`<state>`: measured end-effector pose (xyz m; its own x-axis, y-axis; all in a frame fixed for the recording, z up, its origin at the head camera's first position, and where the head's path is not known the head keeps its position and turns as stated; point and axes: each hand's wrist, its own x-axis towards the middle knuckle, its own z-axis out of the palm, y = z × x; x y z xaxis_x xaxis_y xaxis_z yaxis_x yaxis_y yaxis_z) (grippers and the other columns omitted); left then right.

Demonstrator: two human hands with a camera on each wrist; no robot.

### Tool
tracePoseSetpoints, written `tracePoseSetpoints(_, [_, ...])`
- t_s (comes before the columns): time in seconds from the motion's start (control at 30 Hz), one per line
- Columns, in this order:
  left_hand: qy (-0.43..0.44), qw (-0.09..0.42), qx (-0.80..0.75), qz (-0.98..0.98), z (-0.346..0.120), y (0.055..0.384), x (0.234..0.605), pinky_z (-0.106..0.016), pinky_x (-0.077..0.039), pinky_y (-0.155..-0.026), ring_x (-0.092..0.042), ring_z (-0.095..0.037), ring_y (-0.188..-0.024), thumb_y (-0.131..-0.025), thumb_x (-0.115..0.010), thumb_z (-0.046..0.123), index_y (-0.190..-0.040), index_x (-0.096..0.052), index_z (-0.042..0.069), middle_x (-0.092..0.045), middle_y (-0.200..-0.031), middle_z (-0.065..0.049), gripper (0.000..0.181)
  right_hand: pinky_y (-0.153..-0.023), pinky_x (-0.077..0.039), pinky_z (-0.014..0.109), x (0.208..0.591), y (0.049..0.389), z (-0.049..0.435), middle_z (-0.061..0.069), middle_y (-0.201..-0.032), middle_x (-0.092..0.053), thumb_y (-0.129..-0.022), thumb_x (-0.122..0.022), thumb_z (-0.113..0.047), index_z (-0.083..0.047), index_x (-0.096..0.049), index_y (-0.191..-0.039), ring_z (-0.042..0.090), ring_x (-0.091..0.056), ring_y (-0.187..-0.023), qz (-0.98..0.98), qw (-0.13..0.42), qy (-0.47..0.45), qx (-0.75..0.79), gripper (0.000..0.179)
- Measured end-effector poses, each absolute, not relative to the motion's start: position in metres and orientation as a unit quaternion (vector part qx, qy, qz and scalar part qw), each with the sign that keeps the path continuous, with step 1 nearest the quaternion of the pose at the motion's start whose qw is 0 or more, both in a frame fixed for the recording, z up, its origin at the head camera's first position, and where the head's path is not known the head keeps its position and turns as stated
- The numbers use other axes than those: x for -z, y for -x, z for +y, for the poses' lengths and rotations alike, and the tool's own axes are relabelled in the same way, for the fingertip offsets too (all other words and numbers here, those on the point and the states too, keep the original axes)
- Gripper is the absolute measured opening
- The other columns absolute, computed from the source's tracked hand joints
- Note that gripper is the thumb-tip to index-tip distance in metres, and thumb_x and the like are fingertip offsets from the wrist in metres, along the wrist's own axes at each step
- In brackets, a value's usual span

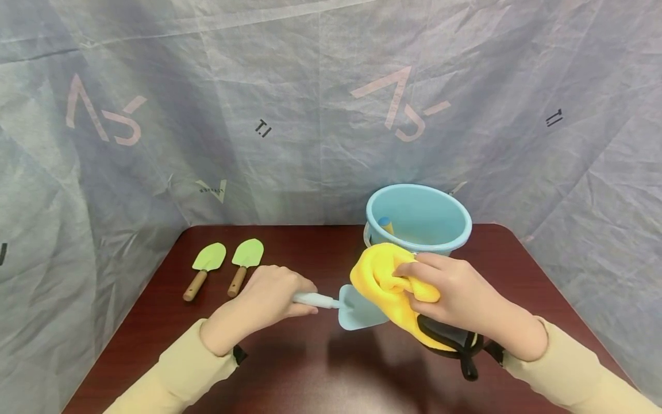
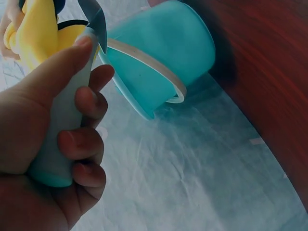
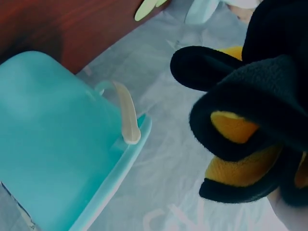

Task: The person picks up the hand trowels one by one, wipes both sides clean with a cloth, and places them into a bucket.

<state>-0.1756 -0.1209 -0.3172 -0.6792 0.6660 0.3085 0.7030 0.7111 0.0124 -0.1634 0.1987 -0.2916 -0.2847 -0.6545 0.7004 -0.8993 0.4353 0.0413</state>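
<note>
Clock positions run from mid-counter, 12 straight ahead of me. The counter is dark red and glossy. A light-blue bucket stands upright near its far edge, between 1 and 2 o'clock; a wide swing of my right arm could knock it.

At about 3 o'clock, my right grip is clamped on a gathered fold of the yellow cloth, its black-trimmed part hanging loose. With only a fold held, a hard tug could slip it free.

My left grip is clamped round the handle of the pale-blue trowel, blade toward 3 o'clock. The cloth overlaps the blade; contact I cannot confirm. Uneven pressure there could twist the handle.

Two green trowels lie apart at 10 o'clock; my left forearm could catch the nearer. Inside the bucket sits a blue-tipped object, partly hidden and unidentified.
</note>
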Motion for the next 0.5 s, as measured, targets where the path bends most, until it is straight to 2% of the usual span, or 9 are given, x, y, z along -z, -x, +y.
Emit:
tracePoseSetpoints(0.13, [0.373, 0.144, 0.063, -0.915, -0.116, 0.176, 0.316, -0.021, -0.025, -0.039, -0.034, -0.002, -0.046, -0.070, -0.078, 0.044, -0.074, -0.066, 0.034, -0.051, -0.061, 0.024, 0.016, -0.052, -0.035, 0.012, 0.296, 0.163, 0.195, -0.008, -0.076, -0.050, -0.073, -0.062, -0.016, -0.018, -0.065, -0.099, 0.003, -0.040, -0.060, -0.803, 0.303, -0.487, -0.162, 0.026])
tracePoseSetpoints(0.27, [0.372, 0.146, 0.064, -0.914, -0.111, 0.176, 0.316, -0.021, -0.026, -0.039, -0.035, -0.002, -0.047, -0.071, -0.078, 0.045, -0.074, -0.067, 0.035, -0.051, -0.061, 0.024, 0.016, -0.053, -0.035, 0.014, 0.301, 0.163, 0.189, -0.008, -0.074, -0.048, -0.066, -0.067, -0.014, -0.018, -0.065, -0.098, 0.003, -0.039, -0.061, -0.810, 0.300, -0.485, -0.136, 0.032])
tracePoseSetpoints(0.5, [0.380, 0.145, 0.073, -0.911, -0.105, 0.173, 0.315, -0.020, -0.027, -0.040, -0.037, -0.002, -0.048, -0.072, -0.078, 0.046, -0.075, -0.067, 0.032, -0.053, -0.062, 0.021, 0.017, -0.053, -0.032, 0.013, 0.308, 0.162, 0.180, -0.010, -0.072, -0.045, -0.063, -0.071, -0.014, -0.019, -0.064, -0.096, 0.003, -0.036, -0.061, -0.813, 0.291, -0.489, -0.122, 0.035])
